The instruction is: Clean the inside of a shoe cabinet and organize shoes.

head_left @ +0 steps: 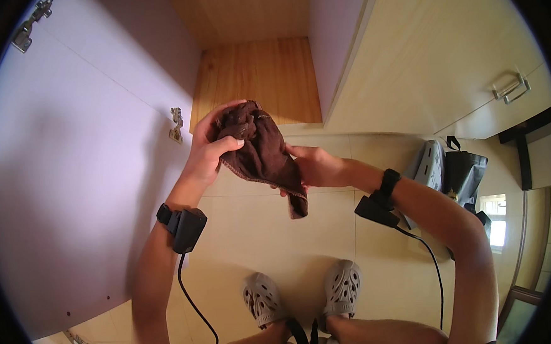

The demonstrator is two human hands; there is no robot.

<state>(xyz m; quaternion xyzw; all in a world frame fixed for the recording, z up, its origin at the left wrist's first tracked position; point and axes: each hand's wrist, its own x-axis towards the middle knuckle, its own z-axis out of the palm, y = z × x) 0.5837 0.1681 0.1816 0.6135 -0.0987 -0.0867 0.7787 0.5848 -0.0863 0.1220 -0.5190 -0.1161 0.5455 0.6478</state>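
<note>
A dark brown cloth [263, 149] with stitched edges hangs bunched between my two hands, in front of an open cabinet. My left hand [209, 147] grips its upper left part, thumb pressed on the folds. At the lower right side, my right hand [318, 167] pinches the cloth's edge, and a narrow end dangles below those fingers. Some of the fingers of both hands are hidden behind the fabric. Behind the cloth lies the cabinet's wooden bottom board [269, 71].
The open lilac cabinet door [86, 171] with metal hinges stands at my left. A closed door with a metal handle [511, 88] is at the right. Black and grey bags [463, 170] rest on the right floor. Grey clogs [342, 288] are below me; cables hang from both wrist devices.
</note>
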